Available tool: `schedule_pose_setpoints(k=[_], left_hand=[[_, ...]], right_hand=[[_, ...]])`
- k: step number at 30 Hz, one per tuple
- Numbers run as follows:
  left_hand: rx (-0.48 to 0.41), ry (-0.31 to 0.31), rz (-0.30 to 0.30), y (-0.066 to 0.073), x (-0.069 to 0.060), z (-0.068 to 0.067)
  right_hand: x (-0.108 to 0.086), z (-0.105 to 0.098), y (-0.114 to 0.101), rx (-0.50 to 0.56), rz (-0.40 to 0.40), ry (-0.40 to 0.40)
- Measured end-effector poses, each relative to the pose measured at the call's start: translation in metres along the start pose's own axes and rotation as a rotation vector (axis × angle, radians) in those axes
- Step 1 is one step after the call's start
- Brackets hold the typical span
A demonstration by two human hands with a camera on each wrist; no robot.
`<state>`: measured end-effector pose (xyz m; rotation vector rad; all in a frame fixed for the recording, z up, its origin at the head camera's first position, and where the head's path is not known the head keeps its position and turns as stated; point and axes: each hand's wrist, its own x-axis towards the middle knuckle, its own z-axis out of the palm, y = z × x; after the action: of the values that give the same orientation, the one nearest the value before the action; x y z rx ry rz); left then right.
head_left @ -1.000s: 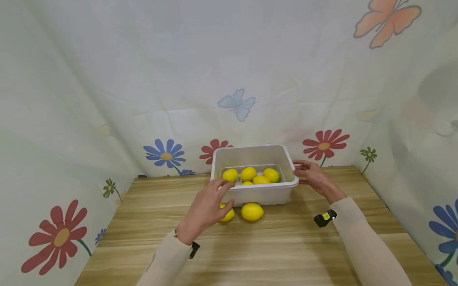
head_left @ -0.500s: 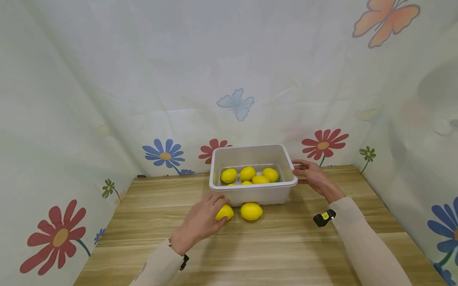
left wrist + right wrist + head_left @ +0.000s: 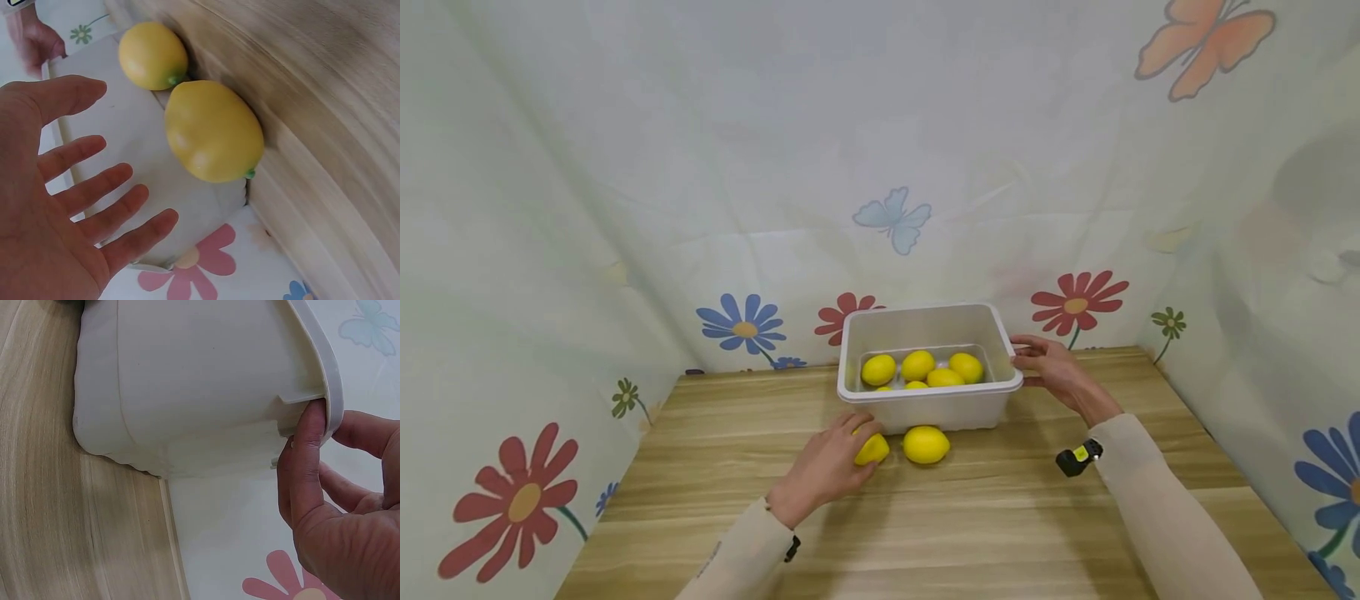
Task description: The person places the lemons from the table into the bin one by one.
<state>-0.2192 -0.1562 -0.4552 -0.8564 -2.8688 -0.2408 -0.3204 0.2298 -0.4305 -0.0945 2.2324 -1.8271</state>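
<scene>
A white plastic box (image 3: 936, 408) holds several yellow lemons (image 3: 917, 365). In the head view, my left hand (image 3: 823, 467) has thumb and fingers around the left lemon (image 3: 872, 450) in front of the box. The left wrist view differs: there the hand (image 3: 56, 181) has its fingers spread, apart from the nearer lemon (image 3: 215, 134). Another lemon (image 3: 926, 445) lies just right of the first. My right hand (image 3: 1056, 372) pinches the box's right rim, its fingers under the lip in the right wrist view (image 3: 337, 487).
The wood-grain table (image 3: 970, 525) extends in front of the box and to both sides. A pale curtain (image 3: 760, 167) printed with flowers and butterflies hangs close behind the box and along both sides.
My left hand has come down from the box's front left rim to the left lemon, which has turned slightly. The right hand stays at the right rim.
</scene>
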Motion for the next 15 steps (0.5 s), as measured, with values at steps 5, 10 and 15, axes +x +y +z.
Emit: schedule_pose_setpoints(k=[5,10,15], left_hand=[[0.001,-0.015,-0.012,-0.003,0.002,0.007],[0.003,-0.033,-0.033,-0.005,0.003,0.013],[0.036,-0.031,-0.02,-0.007,0.004,0.019]], right_hand=[[0.0,0.0,0.001,-0.002,-0.003,-0.002],[0.0,-0.001,0.002,0.001,-0.002,-0.006],[0.0,0.0,0.002,0.006,-0.006,-0.004]])
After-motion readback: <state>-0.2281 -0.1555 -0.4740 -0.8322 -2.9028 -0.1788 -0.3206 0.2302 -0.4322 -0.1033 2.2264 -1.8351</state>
